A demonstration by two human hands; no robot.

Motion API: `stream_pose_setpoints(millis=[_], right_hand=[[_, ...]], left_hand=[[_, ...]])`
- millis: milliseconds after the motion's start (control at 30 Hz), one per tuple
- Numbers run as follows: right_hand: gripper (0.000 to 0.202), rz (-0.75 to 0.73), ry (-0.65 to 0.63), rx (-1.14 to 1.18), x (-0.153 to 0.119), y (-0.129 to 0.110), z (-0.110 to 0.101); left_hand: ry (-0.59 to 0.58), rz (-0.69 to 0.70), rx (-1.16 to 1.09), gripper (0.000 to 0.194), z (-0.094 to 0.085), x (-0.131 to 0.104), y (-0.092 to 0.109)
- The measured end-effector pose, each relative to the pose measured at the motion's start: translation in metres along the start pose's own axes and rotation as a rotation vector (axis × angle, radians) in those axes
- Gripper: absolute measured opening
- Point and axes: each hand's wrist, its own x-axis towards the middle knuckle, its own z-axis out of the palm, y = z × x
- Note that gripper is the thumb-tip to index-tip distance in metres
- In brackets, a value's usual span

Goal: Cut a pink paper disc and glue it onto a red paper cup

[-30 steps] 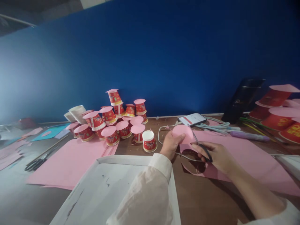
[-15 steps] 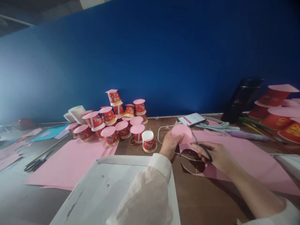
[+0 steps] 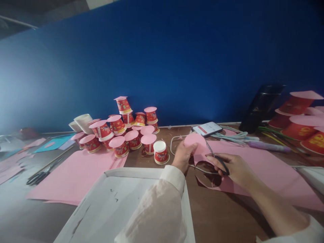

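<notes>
Between the thumb and fingers of my left hand [image 3: 182, 156] is a pink paper circle [image 3: 194, 141]. My right hand [image 3: 234, 168] is closed on the dark handles of a pair of scissors [image 3: 221, 164], whose blades lie along the circle's right edge. Under both hands, a pink sheet [image 3: 260, 165] with a round cutout rests on the brown table [image 3: 215, 216]. Left of my left hand stands an upright red paper cup [image 3: 161, 155] with a white top.
Several red cups [image 3: 121, 148] with pink discs are stacked at centre left. A white tray [image 3: 144, 172] lies in front. Pink sheets [image 3: 68, 175] and other scissors [image 3: 40, 176] are left. Behind are a phone [image 3: 207, 128], cables [image 3: 233, 135] and a black bottle [image 3: 262, 108].
The paper circle has tilted slightly in my left hand, and the scissor blades have shifted a little along its edge. Both hands have stayed in nearly the same place.
</notes>
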Motion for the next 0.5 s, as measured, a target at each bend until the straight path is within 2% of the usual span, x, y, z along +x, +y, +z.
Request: stream_pose_setpoints(millis=[267, 500], right_hand=[[0.049, 0.054, 0.052, 0.099, -0.0006, -0.0045, 0.0038], [0.056, 0.070, 0.074, 0.121, 0.0033, 0.0028, 0.0041]], left_hand=[[0.009, -0.023, -0.060, 0.054, 0.0032, -0.0064, 0.0074], [0.044, -0.059, -0.095, 0.049, 0.0034, -0.0054, 0.0077]])
